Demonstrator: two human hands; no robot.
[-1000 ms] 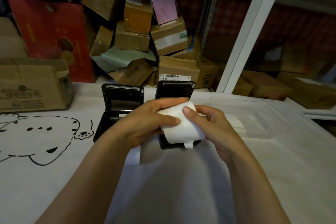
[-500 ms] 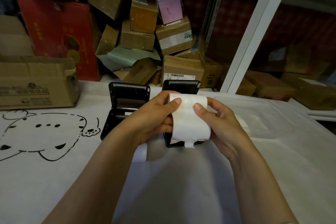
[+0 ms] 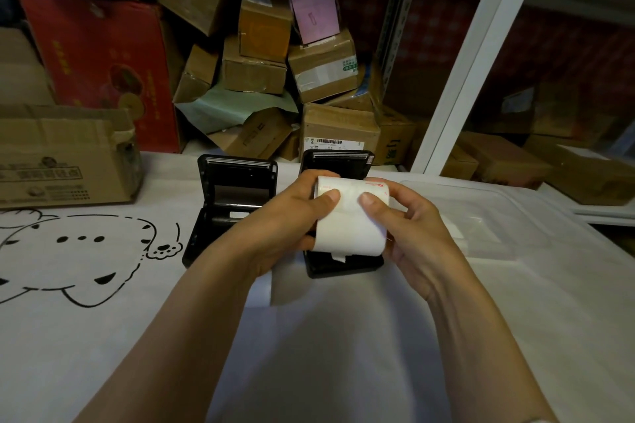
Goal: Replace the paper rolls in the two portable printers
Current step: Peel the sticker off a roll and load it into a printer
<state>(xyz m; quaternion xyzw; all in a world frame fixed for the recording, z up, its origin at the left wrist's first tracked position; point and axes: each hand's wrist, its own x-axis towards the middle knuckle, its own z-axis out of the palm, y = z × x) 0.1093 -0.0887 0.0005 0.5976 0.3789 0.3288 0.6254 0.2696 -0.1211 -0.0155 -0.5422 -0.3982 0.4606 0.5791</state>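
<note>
**Paper roll held over the right printer**

The worktop [image 3: 343,354] was covered by a white cloth, with a black cartoon animal [image 3: 79,251] drawn toward its left edge. Behind the far edge rose a heap of cardboard boxes [image 3: 261,72], a red carton [image 3: 99,58] at their left, and a white shelf post [image 3: 470,55] slanted up at the right. A clear plastic lid [image 3: 508,213] lay near the right edge, flat on the cloth.

Two black printers stood side by side close to the far edge, both with covers tipped up and open. The left printer [image 3: 230,196] showed an empty-looking dark bay; whether anything sat inside could not be told. The right printer [image 3: 343,264] was mostly hidden behind the hands.

The left hand [image 3: 285,227] and right hand [image 3: 412,227] together grasped a white paper roll [image 3: 350,223], thumbs pressed on its near face and fingers wrapped behind its ends. The roll was held just above the right printer's open bay, with a small paper tab hanging from its lower edge and red print showing along the top.
</note>
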